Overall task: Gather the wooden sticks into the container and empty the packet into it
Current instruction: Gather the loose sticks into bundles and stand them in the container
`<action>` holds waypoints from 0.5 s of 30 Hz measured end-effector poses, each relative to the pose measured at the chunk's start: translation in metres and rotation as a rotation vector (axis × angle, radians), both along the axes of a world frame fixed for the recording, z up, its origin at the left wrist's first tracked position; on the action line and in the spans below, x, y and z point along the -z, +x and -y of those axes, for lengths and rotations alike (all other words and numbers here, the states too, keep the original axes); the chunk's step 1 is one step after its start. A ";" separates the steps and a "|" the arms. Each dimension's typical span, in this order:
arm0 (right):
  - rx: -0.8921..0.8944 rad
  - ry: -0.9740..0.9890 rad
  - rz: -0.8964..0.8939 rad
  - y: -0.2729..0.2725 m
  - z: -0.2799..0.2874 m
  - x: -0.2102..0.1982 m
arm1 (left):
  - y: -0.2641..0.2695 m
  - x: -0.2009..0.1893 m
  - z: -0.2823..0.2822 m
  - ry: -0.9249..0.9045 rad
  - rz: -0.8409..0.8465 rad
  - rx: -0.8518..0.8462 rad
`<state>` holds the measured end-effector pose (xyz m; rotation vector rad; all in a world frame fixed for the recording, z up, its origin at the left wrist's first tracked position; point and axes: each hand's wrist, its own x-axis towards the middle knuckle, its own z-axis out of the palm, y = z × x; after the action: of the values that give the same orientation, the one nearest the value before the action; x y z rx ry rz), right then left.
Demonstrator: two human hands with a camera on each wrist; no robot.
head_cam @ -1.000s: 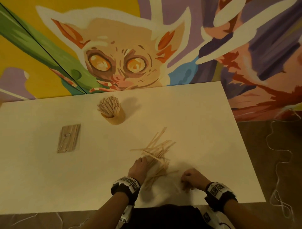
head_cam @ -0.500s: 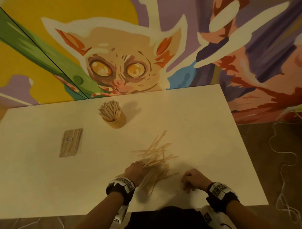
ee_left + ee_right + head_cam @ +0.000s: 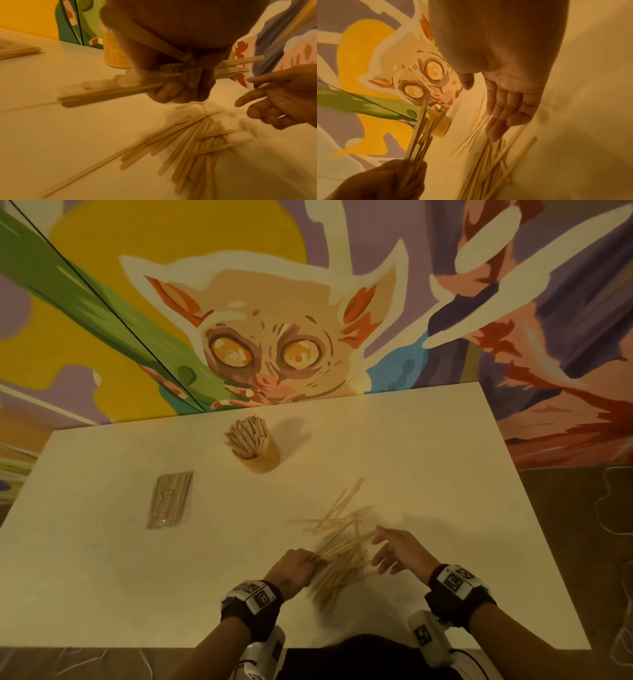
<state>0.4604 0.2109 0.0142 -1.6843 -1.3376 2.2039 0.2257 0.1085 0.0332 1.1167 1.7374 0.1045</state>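
Loose wooden sticks [image 3: 342, 546] lie in a heap near the table's front edge. My left hand [image 3: 294, 571] grips a bundle of sticks [image 3: 120, 83] lifted just above the heap [image 3: 188, 146]; the same bundle [image 3: 419, 135] shows in the right wrist view. My right hand [image 3: 394, 549] hovers over the heap's right side with fingers straight and spread [image 3: 503, 112], holding nothing. The round container [image 3: 257, 453], full of upright sticks, stands toward the back of the table. A clear packet of sticks [image 3: 170, 498] lies flat to the left.
The white table [image 3: 445, 474] meets a painted mural wall at its far edge. Its right edge drops to a brown floor with a loose white cord [image 3: 613, 508]. Bare tabletop lies between the heap and the container.
My right hand has opened and moved from the front edge up and left to the heap. My left hand has closed on a bundle of sticks and raised it slightly.
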 end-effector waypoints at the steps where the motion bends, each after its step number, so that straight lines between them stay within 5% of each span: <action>1: -0.021 -0.009 -0.029 -0.004 0.000 -0.004 | 0.002 -0.003 -0.001 -0.003 0.043 -0.044; 6: 0.055 0.058 -0.149 -0.024 0.000 -0.020 | 0.017 -0.018 -0.007 0.030 0.154 -0.121; 15: 0.163 0.297 -0.246 -0.034 -0.010 -0.050 | 0.038 -0.033 -0.017 0.121 0.115 0.014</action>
<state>0.4264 0.2214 0.0645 -1.3201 -1.3321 1.9344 0.2639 0.1251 0.0661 1.1872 1.6383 0.2629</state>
